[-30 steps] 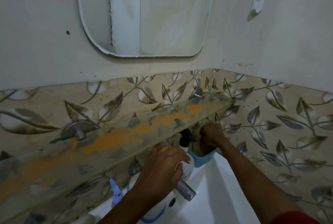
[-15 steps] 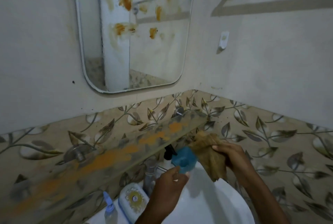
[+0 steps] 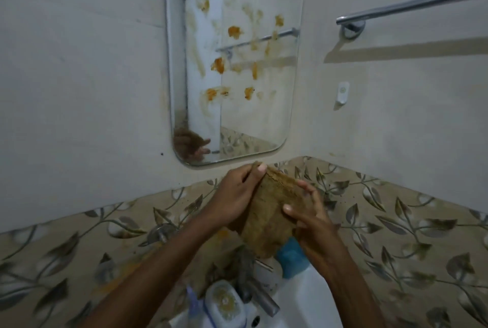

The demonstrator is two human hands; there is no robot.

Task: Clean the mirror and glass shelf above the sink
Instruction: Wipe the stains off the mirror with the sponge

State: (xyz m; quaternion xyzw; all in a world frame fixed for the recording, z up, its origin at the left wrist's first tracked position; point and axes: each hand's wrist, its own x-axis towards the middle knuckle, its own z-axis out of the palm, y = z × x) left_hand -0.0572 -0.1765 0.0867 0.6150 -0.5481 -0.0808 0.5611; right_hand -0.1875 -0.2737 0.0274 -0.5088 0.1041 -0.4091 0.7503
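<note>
A tall mirror (image 3: 258,111) with rounded corners hangs on the wall, smeared with orange-brown blotches. Just below it I hold a brown cloth (image 3: 269,219) between both hands. My left hand (image 3: 235,195) pinches the cloth's top edge with thumb and fingers. My right hand (image 3: 311,216) holds its right side, fingers spread and curled against it. The glass shelf (image 3: 126,267) with orange stains runs below my left forearm and is blurred and partly hidden.
A chrome towel bar (image 3: 412,7) is fixed to the right wall above a small white hook (image 3: 342,92). Below sit a white sink (image 3: 303,306), a chrome tap (image 3: 260,293), a soap box (image 3: 224,304) and a blue cup (image 3: 291,259).
The view tilted up to the mirror. My right hand lifted the cloth out of the blue cup, and my left hand left the cup and took the cloth's top edge.
</note>
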